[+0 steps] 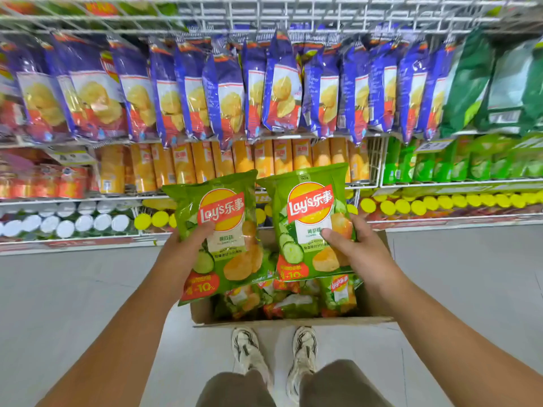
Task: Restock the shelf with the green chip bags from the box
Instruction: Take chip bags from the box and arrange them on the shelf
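Left hand [188, 248] grips a glossy, crinkled green foil chip bag [223, 230] by its nine o'clock edge, thumb across the front. Right hand [357, 251] clasps a second puffy green bag [308, 218] at its three o'clock edge. Both are held above the brown cardboard box [291, 321] on the floor, whose remaining green bags [293, 301] are half hidden. At twelve o'clock, the wire shelf [264, 13] carries blurred blue bags [282, 89].

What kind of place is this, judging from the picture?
Most likely a supermarket snack aisle: wire shelves packed with rows of blue chip bags, price tags on the shelf edge, and a cardboard box of stock on the floor.
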Available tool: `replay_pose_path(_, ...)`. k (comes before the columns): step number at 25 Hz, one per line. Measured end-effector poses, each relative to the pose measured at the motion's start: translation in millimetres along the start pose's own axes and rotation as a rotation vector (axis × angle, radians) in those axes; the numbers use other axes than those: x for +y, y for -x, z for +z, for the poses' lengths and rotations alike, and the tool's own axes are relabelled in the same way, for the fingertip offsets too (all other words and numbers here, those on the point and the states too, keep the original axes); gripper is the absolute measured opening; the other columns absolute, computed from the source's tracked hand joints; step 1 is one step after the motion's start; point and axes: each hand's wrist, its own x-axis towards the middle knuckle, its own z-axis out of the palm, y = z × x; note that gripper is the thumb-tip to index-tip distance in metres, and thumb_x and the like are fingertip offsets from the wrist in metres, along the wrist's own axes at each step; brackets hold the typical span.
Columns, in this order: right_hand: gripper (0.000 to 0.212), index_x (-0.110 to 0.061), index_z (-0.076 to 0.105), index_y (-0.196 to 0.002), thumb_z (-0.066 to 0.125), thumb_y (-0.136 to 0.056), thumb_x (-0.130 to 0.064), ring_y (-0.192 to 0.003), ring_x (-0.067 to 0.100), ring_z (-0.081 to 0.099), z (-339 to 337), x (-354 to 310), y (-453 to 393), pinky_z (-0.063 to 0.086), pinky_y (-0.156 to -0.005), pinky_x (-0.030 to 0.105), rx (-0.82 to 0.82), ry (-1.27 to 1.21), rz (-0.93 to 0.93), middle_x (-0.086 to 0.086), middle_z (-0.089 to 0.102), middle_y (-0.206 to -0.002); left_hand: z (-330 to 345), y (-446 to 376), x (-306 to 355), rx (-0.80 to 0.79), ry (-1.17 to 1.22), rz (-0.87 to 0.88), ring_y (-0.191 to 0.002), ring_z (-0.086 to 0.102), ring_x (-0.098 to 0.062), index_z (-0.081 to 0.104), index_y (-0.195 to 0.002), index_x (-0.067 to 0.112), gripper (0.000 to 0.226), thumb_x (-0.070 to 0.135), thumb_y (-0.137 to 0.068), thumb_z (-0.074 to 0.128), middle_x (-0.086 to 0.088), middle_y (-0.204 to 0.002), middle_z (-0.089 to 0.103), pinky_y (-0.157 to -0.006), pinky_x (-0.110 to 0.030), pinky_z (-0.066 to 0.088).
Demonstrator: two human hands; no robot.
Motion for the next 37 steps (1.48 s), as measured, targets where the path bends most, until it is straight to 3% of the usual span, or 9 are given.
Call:
replay_pose_path(4, 0.034, -0.032, 0.065, -0.117, 0.079, -0.086, -0.036, -0.095, 0.01, 0.075, -4.9, -76.3, 28.9, 0.061, -0.08, 0.035, 0.049, 0.035, -0.144, -0.011, 0.077, -0.106, -3.8, 33.3, 61.5, -0.049, 0.043, 0.101, -0.076, 0.068, -0.025, 0.061, -0.123, 0.022, 0.035, 0.035, -0.09, 0.063, -0.008, -0.096, 0.071, -0.065, -0.033, 0.053)
replay_pose_path(7, 0.03, -0.033, 0.064, -0.112, 0.078, -0.087, -0.037, -0.09, 0.006, 0.074, -4.2, -126.4, 44.9, 0.059, -0.079, 0.03, 0.096, 0.057, -0.237, -0.012, 0.076, -0.103, -6.2, 54.8, 104.1, -0.055, 0.02, 0.241, -0.092, 0.068, -0.024, 0.058, -0.128, 0.026, 0.042, 0.039, -0.089, 0.065, -0.004, -0.113, 0.069, -0.075, -0.036, 0.053)
replay_pose_path(11, 0.025, -0.035, 0.065, -0.107, 0.079, -0.086, -0.036, -0.096, 0.012, 0.074, -0.4, -177.3, 52.7, 0.06, -0.087, 0.039, 0.146, 0.015, -0.323, -0.01, 0.076, -0.105, -15.9, 70.1, 154.5, -0.079, 0.021, 0.375, -0.102, 0.067, -0.024, 0.065, -0.103, 0.049, 0.028, 0.057, -0.075, 0.067, 0.001, -0.117, 0.068, -0.091, -0.047, 0.054)
replay_pose_path(16, 0.023, -0.033, 0.069, -0.105, 0.079, -0.085, -0.039, -0.092, 0.011, 0.074, 1.1, -222.3, 47.3, 0.06, -0.083, 0.036, 0.153, -0.005, -0.4, -0.014, 0.077, -0.097, -23.5, 87.1, 205.6, -0.093, 0.006, 0.456, -0.124, 0.054, -0.029, 0.046, -0.141, 0.045, 0.067, 0.059, -0.079, 0.066, 0.007, -0.141, 0.049, -0.103, -0.051, 0.047)
replay_pose_path(21, 0.029, -0.027, 0.069, -0.112, 0.078, -0.086, -0.036, -0.093, 0.016, 0.076, -8.2, -267.9, 21.9, 0.061, -0.085, 0.043, 0.057, -0.041, -0.463, -0.007, 0.078, -0.102, -21.6, 97.6, 241.4, -0.053, 0.084, 0.439, -0.098, 0.073, -0.025, 0.063, -0.12, 0.039, 0.028, 0.046, -0.093, 0.064, 0.001, -0.116, 0.073, -0.083, -0.046, 0.059)
replay_pose_path(28, 0.032, -0.022, 0.069, -0.114, 0.077, -0.087, -0.038, -0.091, 0.018, 0.077, -25.3, -322.9, -25.6, 0.061, -0.085, 0.044, -0.028, -0.056, -0.49, -0.004, 0.079, -0.101, -7.9, 81.6, 299.1, 0.026, 0.12, 0.472, -0.099, 0.074, -0.028, 0.053, -0.136, 0.044, 0.074, 0.07, -0.071, 0.077, 0.001, -0.131, 0.067, -0.084, -0.055, 0.059)
replay_pose_path(32, 0.032, -0.023, 0.068, -0.112, 0.078, -0.087, -0.04, -0.088, 0.02, 0.078, -17.5, -354.5, -57.8, 0.062, -0.083, 0.045, 0.007, -0.038, -0.499, -0.002, 0.079, -0.101, 5.4, 60.1, 345.0, -0.005, 0.097, 0.509, -0.103, 0.07, -0.02, 0.044, -0.138, 0.043, 0.053, 0.052, -0.091, 0.068, 0.005, -0.123, 0.065, -0.089, -0.046, 0.058)
replay_pose_path(35, 0.032, -0.021, 0.069, -0.112, 0.078, -0.087, -0.039, -0.086, 0.02, 0.078, -3.1, -370.7, -87.4, 0.062, -0.081, 0.041, 0.031, -0.029, -0.468, 0.0, 0.08, -0.098, 7.7, 18.9, 381.1, -0.097, 0.053, 0.481, -0.108, 0.069, -0.021, 0.046, -0.144, 0.034, 0.067, 0.058, -0.086, 0.069, 0.005, -0.127, 0.066, -0.092, -0.048, 0.056)
replay_pose_path(37, 0.032, -0.018, 0.071, -0.111, 0.077, -0.087, -0.039, -0.084, 0.021, 0.078, 11.4, -376.8, -110.2, 0.062, -0.081, 0.04, 0.074, -0.005, -0.43, 0.001, 0.08, -0.095, 8.9, -6.0, 401.5, -0.119, 0.081, 0.477, -0.097, 0.065, -0.013, 0.05, -0.132, 0.034, 0.045, 0.051, -0.094, 0.064, 0.011, -0.108, 0.065, -0.084, -0.037, 0.056)
